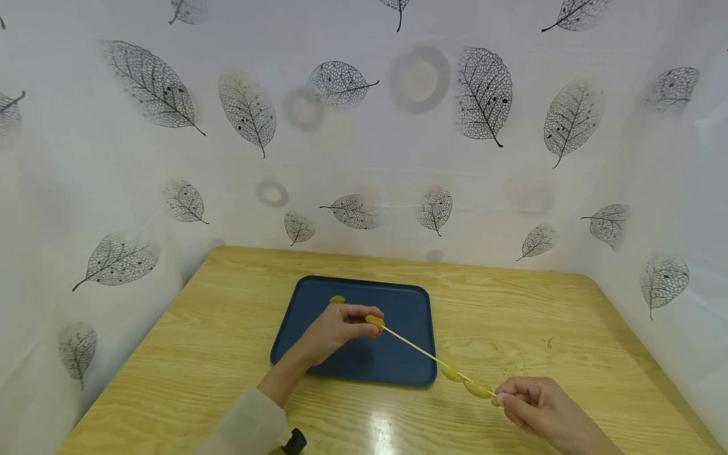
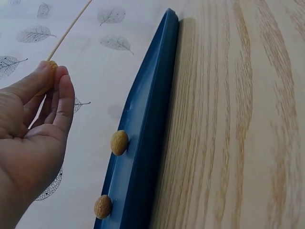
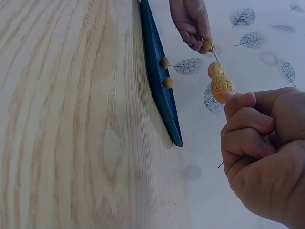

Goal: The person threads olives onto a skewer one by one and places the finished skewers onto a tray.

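Observation:
My right hand [image 1: 540,407] pinches the near end of a thin wooden skewer [image 1: 413,346]. Two yellow, wrinkled, roundish food pieces are threaded on it close to that hand, the larger one [image 3: 222,89] beside my fingertips and a smaller one [image 3: 216,69] beyond. At the skewer's far tip, my left hand [image 1: 338,328] pinches another such piece [image 1: 374,321] between thumb and fingers, above the dark blue tray [image 1: 398,373]. How far the tip goes into that piece is hidden. On the tray lie two loose pieces, a nearer-looking one [image 2: 119,142] and a browner one [image 2: 103,206].
The tray rests on a light wood-grain table [image 1: 500,309]. A white curtain printed with grey leaves [image 1: 364,158] hangs round the table's back and sides. A dark band [image 1: 294,441] shows near the left sleeve [image 1: 250,420].

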Demonstrator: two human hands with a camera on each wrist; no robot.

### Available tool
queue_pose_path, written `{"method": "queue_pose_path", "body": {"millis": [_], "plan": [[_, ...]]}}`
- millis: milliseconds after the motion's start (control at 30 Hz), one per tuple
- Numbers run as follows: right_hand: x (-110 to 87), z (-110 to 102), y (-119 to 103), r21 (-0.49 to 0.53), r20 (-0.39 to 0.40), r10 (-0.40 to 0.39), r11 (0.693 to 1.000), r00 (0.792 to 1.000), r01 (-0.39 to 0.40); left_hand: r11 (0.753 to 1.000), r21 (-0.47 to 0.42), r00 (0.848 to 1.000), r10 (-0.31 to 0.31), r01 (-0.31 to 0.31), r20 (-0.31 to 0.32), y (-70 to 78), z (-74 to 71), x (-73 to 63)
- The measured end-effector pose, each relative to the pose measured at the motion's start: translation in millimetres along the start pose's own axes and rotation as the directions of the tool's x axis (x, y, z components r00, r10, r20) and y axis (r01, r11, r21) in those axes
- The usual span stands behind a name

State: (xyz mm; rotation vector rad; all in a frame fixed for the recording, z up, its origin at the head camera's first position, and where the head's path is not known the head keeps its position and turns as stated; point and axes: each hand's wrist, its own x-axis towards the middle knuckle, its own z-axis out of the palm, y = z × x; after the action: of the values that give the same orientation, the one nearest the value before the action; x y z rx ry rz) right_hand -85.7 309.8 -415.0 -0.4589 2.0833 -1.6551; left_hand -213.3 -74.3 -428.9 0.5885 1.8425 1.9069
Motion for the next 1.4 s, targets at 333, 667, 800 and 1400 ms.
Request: {"method": "queue_pose_path", "body": {"millis": [333,667,800,1400], "plan": [[3.3,1.4,2.1,0.041,0.014,-0.024,0.999,1.0,0.024,1.0,0.004,1.0,-0.013,0.013,0.01,2.7,0.9,-0.3],[5.2,2.7,1.5,0.059,0.003,0.013,0.998,1.0,-0.013,1.0,0.013,1.0,-0.015,0.015,0.012,5.3,2.3,-3.5],[6.3,4.5,1.0,0.061,0.004,0.006,0.998,1.0,-0.006,1.0,0.006,1.0,-0.016,0.016,0.01,6.7,3.2,-4.5],[10.6,7.0,3.1,0.059,0.012,-0.031,0.998,0.999,0.03,1.0,0.012,1.0,-0.011,0.011,0.005,4.2,2.7,-4.3]]}}
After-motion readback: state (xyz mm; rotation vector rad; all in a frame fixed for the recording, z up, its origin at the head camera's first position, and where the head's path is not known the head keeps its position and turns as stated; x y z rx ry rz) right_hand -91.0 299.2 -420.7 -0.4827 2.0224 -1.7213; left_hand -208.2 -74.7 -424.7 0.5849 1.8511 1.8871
